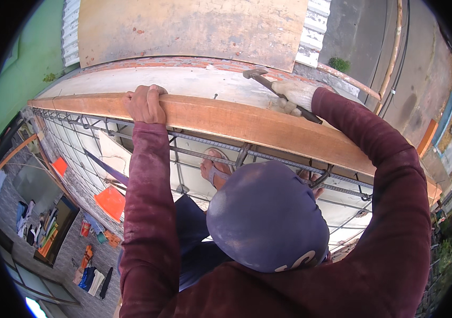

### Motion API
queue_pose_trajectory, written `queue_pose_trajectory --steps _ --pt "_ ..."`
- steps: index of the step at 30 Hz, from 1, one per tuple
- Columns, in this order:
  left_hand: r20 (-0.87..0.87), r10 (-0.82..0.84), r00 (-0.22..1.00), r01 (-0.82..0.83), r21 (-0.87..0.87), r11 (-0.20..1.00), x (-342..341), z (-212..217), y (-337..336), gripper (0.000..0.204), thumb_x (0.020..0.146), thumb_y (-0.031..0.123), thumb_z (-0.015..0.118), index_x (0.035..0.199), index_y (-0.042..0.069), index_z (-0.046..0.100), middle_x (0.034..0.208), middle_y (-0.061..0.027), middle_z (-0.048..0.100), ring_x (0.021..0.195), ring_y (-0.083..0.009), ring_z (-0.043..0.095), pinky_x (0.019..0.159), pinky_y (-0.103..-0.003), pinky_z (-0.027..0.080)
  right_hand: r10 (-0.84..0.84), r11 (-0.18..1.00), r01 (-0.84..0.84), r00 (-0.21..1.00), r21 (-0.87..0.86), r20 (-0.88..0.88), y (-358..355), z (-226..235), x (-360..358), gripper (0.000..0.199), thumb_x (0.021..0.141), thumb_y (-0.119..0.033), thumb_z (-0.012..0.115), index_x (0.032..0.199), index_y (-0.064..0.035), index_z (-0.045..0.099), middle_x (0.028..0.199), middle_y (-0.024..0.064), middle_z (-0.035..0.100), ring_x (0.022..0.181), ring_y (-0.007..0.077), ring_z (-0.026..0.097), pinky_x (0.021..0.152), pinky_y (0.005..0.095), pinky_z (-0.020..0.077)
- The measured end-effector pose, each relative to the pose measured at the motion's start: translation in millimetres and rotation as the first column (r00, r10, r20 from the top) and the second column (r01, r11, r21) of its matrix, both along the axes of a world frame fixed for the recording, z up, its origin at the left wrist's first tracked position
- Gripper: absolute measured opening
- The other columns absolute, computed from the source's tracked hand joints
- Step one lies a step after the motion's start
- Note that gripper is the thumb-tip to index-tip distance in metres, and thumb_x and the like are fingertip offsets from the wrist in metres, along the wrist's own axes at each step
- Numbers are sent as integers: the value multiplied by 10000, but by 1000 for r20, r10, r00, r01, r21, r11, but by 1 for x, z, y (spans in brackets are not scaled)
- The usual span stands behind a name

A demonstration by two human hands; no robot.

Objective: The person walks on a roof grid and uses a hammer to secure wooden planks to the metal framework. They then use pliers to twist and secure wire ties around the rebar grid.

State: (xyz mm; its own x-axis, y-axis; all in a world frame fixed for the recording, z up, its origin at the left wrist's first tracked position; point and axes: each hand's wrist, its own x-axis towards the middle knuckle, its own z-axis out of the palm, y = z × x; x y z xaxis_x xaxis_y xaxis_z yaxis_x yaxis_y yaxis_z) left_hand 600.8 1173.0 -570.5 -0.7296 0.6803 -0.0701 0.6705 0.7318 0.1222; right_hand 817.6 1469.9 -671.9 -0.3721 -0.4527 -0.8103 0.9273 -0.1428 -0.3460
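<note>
Running long and flat-faced, a wooden plank (247, 123) is lying beside ribbed steel bars (210, 141). By its far edge, the right hand (296, 97) is grasping a dark hammer (264, 81) with closed grip; the left hand (149, 104) is clasping the plank's top, near a thin nail (216, 96).

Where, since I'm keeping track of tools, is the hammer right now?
The hammer is in the head view's upper part, right of centre, gripped by the right hand, its metal head beyond the wooden beam.
</note>
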Motion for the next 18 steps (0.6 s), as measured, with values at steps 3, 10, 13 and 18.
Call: queue_pose_trajectory --steps 3,10,13,18 --pt "-26 -32 999 32 3 999 2 2 3 418 959 230 395 710 133 716 722 -66 652 743 -230 555 849 -405 330 76 997 -82 962 -12 -262 0 5 2 441 1074 -402 404 1321 -92 597 669 -35 519 445 73 440 404 236 399" --pt "9 66 998 -61 -264 963 -8 -4 5 608 1017 479 334 689 121 700 723 -96 697 773 -263 618 845 -430 360 -33 994 50 985 94 -172 40 39 15 507 1048 -411 421 1393 -45 487 629 -13 488 391 78 410 358 257 380" --pt "337 416 844 -50 -724 688 -34 16 60 762 984 678 216 1088 146 752 984 -118 748 1038 -317 650 969 -472 412 27 914 79 967 397 -254 53 76 12 429 1021 -411 445 1151 -13 538 630 -9 462 397 83 415 361 270 388" --pt "663 501 556 242 -706 666 7 -25 121 885 952 752 235 1353 65 623 1445 -173 547 1321 -357 512 1125 -521 329 -188 790 377 899 483 -395 41 147 26 331 1019 -362 531 1035 -32 539 611 -16 464 395 68 410 355 244 351"
